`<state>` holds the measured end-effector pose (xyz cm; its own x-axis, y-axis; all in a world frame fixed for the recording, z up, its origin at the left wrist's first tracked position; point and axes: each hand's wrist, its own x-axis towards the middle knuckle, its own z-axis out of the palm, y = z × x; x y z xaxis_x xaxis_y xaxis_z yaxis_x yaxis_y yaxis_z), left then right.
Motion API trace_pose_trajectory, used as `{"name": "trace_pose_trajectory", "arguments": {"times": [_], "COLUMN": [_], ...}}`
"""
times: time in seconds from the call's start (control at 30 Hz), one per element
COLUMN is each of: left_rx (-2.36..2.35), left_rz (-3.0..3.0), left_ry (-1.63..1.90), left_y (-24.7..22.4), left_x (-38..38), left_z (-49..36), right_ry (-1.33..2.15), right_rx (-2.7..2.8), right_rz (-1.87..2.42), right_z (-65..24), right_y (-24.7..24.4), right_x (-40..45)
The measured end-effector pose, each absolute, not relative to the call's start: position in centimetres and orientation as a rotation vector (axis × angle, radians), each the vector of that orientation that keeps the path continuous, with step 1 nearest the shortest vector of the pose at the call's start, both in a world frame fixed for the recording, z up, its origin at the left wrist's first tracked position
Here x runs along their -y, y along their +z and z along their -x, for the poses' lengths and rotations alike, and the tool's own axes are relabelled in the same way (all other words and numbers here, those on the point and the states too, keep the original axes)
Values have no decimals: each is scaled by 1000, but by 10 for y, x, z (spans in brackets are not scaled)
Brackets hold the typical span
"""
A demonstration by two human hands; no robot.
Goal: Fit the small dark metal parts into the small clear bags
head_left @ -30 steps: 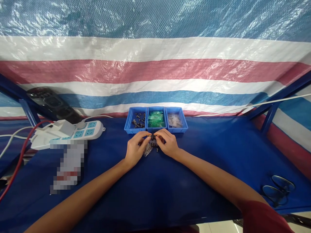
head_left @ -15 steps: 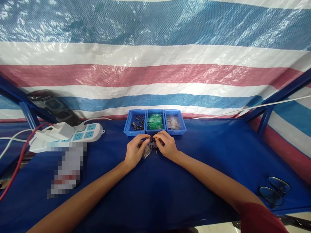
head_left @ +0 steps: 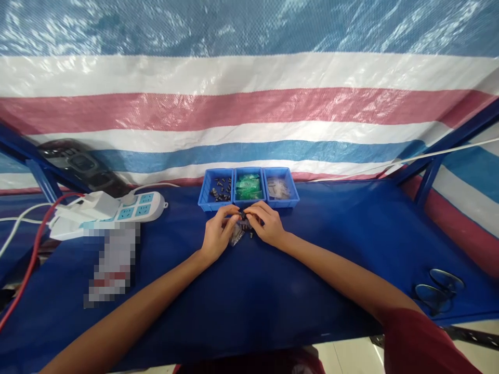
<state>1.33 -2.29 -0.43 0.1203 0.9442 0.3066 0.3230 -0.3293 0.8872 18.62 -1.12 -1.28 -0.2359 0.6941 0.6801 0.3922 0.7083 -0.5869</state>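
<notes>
My left hand [head_left: 217, 232] and my right hand [head_left: 268, 224] meet in front of the bins, thumbs and forefingers pinched. Between the fingertips is a small dark screw-like part [head_left: 242, 213], touched by both hands; its exact shape is too small to make out. Just below, a small clear plastic bag [head_left: 237, 238] lies by my left fingers. More dark screw-like pieces [head_left: 246, 225] lie on the table under the hands, partly hidden by the fingers.
Three blue bins hold dark screws [head_left: 221, 189], green packets [head_left: 248, 187] and clear packets [head_left: 277, 188]. A white power strip [head_left: 152, 205] with cables and a blurred packet [head_left: 117, 265] are at left. Glasses [head_left: 438, 292] lie at right on the blue table [head_left: 312, 301].
The view has tilted slightly, so bins and hands appear a little higher. My fingertips have shifted slightly around the small dark part; both hands stay pinched together.
</notes>
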Motion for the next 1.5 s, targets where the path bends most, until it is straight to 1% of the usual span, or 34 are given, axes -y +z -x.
{"name": "trace_pose_trajectory", "arguments": {"times": [0.27, 0.53, 0.73, 1.0, 1.5], "left_rx": [-1207, -1166, -1194, -1232, -1315], "left_rz": [-1772, -1844, -1851, -1981, -1907], "left_ry": [1162, 1116, 1148, 1148, 1176], "left_y": [-5, -3, 0, 2, 9], "left_x": [24, 25, 26, 22, 29], "left_z": [-13, -13, -15, -14, -13], "right_ry": [297, 324, 396, 391, 367], "right_rx": [1896, 1920, 1887, 1882, 1898], "right_rz": [788, 780, 830, 878, 862], "right_z": [-186, -187, -186, -186, -184], "right_y": [-14, -14, -14, -14, -14], "right_x": [12, 11, 13, 12, 11]}}
